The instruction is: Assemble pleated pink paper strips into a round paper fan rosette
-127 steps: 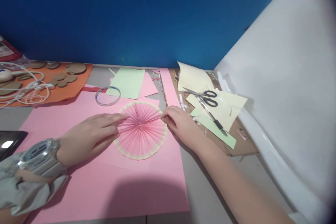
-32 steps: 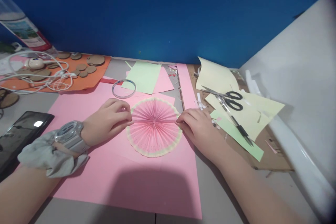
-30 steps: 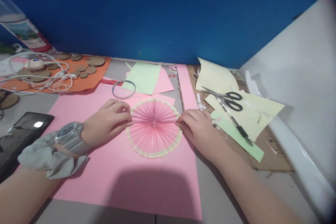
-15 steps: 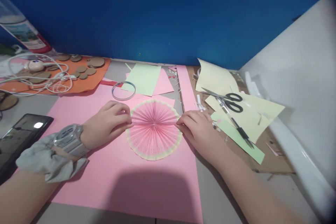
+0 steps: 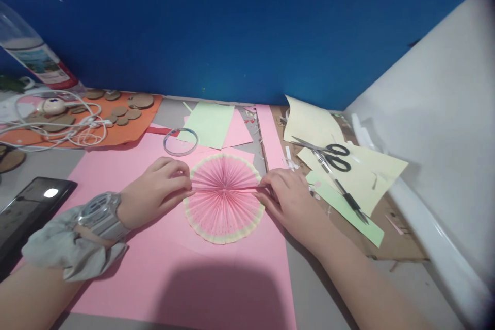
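Observation:
A round pleated paper fan [image 5: 224, 216], pink with a pale yellow-green rim and small dark specks, lies over a large pink sheet [image 5: 185, 289]. My left hand [image 5: 160, 188] pinches the fan's left edge between thumb and fingers. At the opposite edge, my right hand [image 5: 286, 196] pinches it the same way. A folded seam runs straight across the fan's middle from one hand to the other, slightly raised. Just beyond my left hand lies a roll of clear tape [image 5: 181, 154]. The wrist of my left arm bears a grey watch [image 5: 102, 214] and a grey scrunchie [image 5: 65, 247].
To the right, scissors [image 5: 337, 150] and a pen [image 5: 340, 188] rest on pale yellow paper [image 5: 382, 165] over cardboard. A phone [image 5: 34, 211] lies left. White cables [image 5: 87, 131] and cardboard discs [image 5: 141, 100] cover orange paper; a bottle [image 5: 40, 56] leans behind. A blue wall [image 5: 232, 26] closes the back.
The fan's middle seam now stands out as a raised fold between my hands, and my right fingers have shifted over its end. The whole view has tilted slightly.

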### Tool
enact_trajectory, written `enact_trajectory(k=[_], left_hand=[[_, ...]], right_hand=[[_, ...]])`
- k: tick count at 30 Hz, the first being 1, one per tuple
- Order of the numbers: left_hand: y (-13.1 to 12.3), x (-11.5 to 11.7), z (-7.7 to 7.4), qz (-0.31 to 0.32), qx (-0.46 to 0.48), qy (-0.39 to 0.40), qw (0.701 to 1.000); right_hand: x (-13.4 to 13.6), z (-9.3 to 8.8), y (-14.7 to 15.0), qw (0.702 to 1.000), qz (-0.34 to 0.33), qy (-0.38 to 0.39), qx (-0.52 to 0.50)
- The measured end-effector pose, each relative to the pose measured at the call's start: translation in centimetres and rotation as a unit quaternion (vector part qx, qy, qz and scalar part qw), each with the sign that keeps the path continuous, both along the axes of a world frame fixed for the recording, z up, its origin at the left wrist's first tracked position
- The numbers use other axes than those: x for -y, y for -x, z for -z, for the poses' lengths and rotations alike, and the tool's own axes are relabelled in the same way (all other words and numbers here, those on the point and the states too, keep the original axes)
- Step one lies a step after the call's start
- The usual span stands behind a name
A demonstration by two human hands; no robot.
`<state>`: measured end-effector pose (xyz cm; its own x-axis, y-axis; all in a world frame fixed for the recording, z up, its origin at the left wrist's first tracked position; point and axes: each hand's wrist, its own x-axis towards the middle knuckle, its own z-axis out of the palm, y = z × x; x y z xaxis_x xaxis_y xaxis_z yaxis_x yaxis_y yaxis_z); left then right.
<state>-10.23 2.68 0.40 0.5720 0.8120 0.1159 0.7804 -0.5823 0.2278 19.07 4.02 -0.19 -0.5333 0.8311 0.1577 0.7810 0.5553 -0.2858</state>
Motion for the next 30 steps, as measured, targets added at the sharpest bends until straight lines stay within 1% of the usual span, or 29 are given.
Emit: enact_trajectory(k=[3,7,12,14,18,20,23,25,27,30], left_hand=[[0.0,0.0,0.0,0.002,0.002,-0.001,1.0],[0.1,-0.1,0.1,0.003,0.001,-0.003,1.0],[-0.3,0.1,0.0,0.004,0.006,-0.001,1.0],[-0.7,0.4,0.0,0.01,0.012,0.005,1.0],[-2.0,1.2,0.0,0.029,0.052,0.013,0.998],[-3.0,1.7,-0.1,0.028,0.071,0.036,0.996],[-4.7,2.6,-0.2,0.003,0.09,0.093,0.992],[-5.8,3.2,-0.1,-0.014,0.095,0.112,0.989],[-6.7,3.6,0.1,-0.022,0.09,0.115,0.989],[-7.7,3.8,0.6,-0.019,0.09,0.111,0.99]], right_hand=[[0.1,-0.1,0.0,1.0,-0.018,0.008,0.024],[0.4,-0.4,0.0,0.999,-0.019,0.004,0.026],[0.7,-0.8,0.5,0.998,-0.028,0.042,0.041],[0.9,-0.8,0.8,0.997,-0.024,0.043,0.056],[1.3,-0.4,1.6,0.997,-0.019,0.009,0.078],[1.6,-0.3,2.1,0.996,-0.012,0.005,0.085],[2.1,-0.2,2.8,0.996,0.01,0.023,0.087],[2.4,-0.3,3.2,0.996,0.023,0.038,0.083],[2.6,-0.5,3.4,0.995,0.025,0.054,0.075],[3.0,-1.0,3.7,0.995,0.026,0.075,0.058]])
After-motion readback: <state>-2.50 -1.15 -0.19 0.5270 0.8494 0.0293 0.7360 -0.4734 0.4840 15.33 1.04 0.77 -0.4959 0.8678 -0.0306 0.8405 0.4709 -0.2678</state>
